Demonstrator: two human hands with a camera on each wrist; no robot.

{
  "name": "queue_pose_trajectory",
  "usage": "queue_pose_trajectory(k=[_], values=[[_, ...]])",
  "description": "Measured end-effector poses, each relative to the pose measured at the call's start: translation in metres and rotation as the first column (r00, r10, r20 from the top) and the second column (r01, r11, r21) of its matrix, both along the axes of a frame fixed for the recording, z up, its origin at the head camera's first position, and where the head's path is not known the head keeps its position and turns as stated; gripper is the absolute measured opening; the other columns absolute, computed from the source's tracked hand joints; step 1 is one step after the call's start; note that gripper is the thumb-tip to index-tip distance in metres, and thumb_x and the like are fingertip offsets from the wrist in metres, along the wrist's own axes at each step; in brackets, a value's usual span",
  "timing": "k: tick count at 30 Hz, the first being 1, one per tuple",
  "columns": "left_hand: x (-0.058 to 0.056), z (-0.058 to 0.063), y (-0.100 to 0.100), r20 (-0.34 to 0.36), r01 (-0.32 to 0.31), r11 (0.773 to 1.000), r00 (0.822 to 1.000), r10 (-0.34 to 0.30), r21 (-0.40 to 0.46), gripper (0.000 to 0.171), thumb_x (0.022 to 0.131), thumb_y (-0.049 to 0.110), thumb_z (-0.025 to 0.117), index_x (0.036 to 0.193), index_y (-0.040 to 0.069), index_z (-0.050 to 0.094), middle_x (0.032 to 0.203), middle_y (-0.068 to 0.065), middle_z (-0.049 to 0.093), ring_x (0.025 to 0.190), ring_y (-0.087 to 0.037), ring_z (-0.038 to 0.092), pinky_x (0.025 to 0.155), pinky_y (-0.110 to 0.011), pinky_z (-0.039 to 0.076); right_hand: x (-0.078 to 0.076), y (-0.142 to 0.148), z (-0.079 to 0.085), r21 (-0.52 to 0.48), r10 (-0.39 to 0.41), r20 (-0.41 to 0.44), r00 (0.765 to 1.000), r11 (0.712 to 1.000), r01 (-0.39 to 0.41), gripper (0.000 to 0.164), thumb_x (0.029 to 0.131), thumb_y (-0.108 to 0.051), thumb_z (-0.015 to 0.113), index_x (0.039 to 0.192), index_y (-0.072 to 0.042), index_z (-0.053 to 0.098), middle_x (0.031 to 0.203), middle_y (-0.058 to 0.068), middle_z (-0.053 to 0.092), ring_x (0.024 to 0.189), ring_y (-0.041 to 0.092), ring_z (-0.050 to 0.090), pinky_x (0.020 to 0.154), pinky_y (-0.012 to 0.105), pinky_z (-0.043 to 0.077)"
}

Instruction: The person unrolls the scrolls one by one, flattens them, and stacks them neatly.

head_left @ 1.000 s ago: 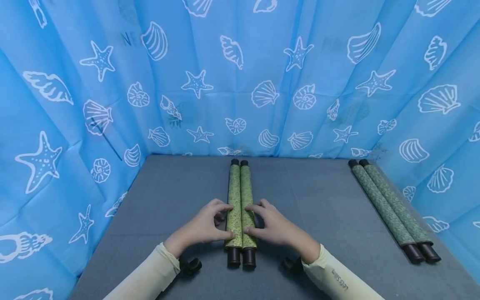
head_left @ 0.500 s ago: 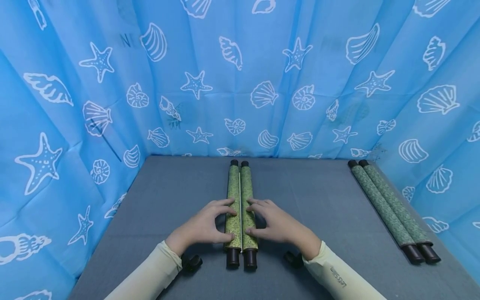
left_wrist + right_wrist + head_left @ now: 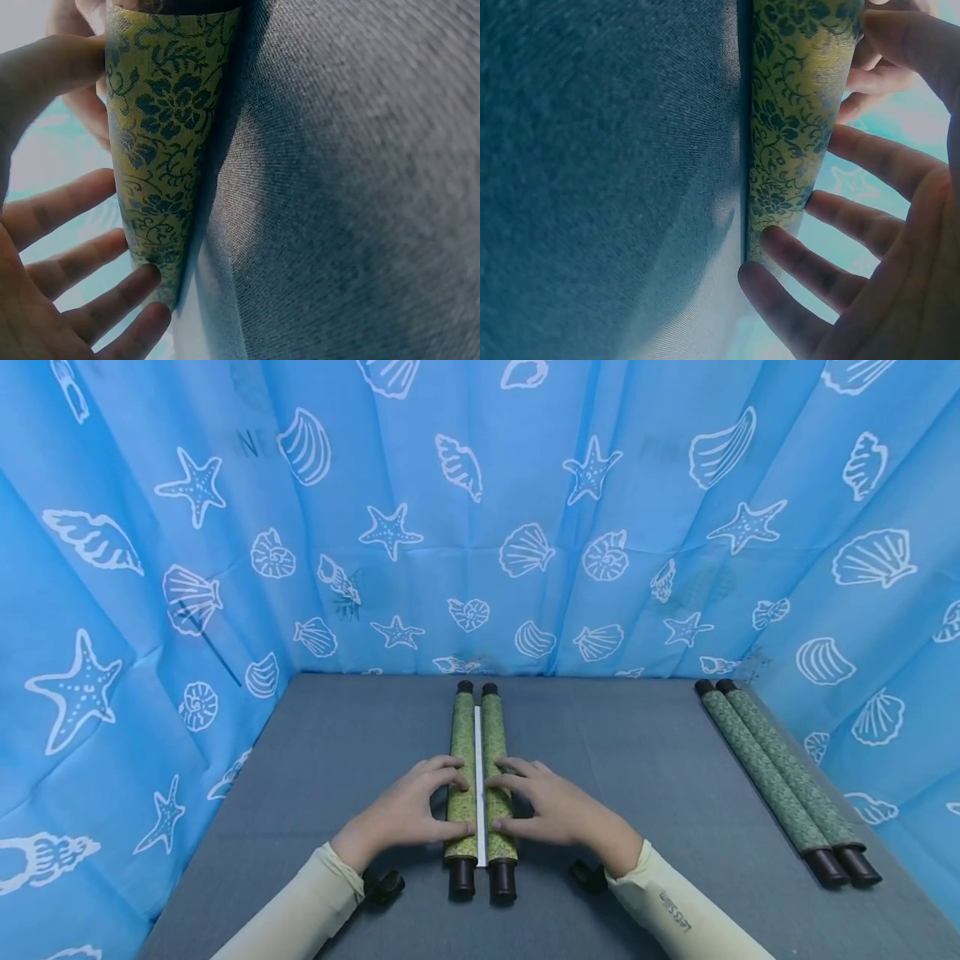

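A yellow-green floral scroll lies lengthwise on the table, its left roll [image 3: 462, 727] and right roll [image 3: 493, 727] standing slightly apart with dark rods at their ends. Between them shows a narrow white strip [image 3: 480, 793]. My left hand [image 3: 401, 806] touches the left roll with thumb and spread fingertips; in the left wrist view its fairly straight fingers [image 3: 67, 206] reach onto the patterned cloth [image 3: 161, 127]. On the other side my right hand [image 3: 551, 806] rests its fingertips on the right roll, with spread fingers [image 3: 877, 157] against the brocade in the right wrist view.
Another darker green scroll pair [image 3: 780, 768] lies along the table's right edge. Grey cloth covers the table [image 3: 360, 727]. A blue seashell curtain [image 3: 480, 527] hangs behind and at both sides. Black straps [image 3: 386, 887] show under the wrists.
The two rolls have moved apart, the left one leftward and the right one slightly rightward. A white strip has appeared and widened between them, and both hands stay on the rolls.
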State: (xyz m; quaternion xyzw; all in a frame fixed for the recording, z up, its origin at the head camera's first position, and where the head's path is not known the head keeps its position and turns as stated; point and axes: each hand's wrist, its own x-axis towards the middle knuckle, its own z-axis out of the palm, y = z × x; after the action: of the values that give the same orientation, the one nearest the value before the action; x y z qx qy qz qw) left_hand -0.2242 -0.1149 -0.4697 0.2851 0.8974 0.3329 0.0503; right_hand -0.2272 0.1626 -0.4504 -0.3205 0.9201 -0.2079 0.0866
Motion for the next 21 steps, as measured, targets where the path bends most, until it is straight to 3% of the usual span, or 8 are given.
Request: queue_pose_trajectory(k=[8, 14, 21], values=[[0.0002, 0.0005, -0.0006, -0.005, -0.005, 1.000, 1.000, 0.005, -0.026, 0.065, 0.088, 0.057, 0.082, 0.143, 0.024, 0.068, 0.165, -0.003, 0.046, 0.153, -0.034, 0.042, 0.116, -0.065, 0.044, -0.0012, 0.0006, -0.0009, 0.024, -0.013, -0.032, 0.999, 1.000, 0.013, 0.065, 0.097, -0.060, 0.070, 0.151, -0.025, 0.061, 0.164, 0.010, 0.046, 0.147, 0.040, 0.048, 0.106, 0.064, 0.052], [0.0003, 0.0031, -0.0009, -0.001, 0.018, 1.000, 1.000, -0.018, -0.012, 0.065, 0.088, 0.050, 0.084, 0.142, 0.017, 0.070, 0.167, -0.002, 0.046, 0.155, -0.035, 0.039, 0.119, -0.067, 0.040, -0.0011, 0.0000, -0.0008, 0.032, -0.032, -0.036, 0.999, 0.999, 0.033, 0.066, 0.096, -0.060, 0.073, 0.150, -0.024, 0.062, 0.162, 0.011, 0.048, 0.143, 0.038, 0.050, 0.104, 0.062, 0.053], [-0.0008, 0.0028, -0.0029, 0.005, 0.024, 0.999, 1.000, -0.024, -0.022, 0.060, 0.088, 0.048, 0.083, 0.140, 0.021, 0.071, 0.167, -0.001, 0.046, 0.154, -0.036, 0.039, 0.116, -0.069, 0.041, -0.0013, 0.0006, 0.0003, 0.016, -0.038, -0.044, 0.998, 0.999, 0.039, 0.064, 0.094, -0.055, 0.076, 0.147, -0.021, 0.065, 0.163, 0.009, 0.048, 0.145, 0.035, 0.048, 0.104, 0.059, 0.054]])
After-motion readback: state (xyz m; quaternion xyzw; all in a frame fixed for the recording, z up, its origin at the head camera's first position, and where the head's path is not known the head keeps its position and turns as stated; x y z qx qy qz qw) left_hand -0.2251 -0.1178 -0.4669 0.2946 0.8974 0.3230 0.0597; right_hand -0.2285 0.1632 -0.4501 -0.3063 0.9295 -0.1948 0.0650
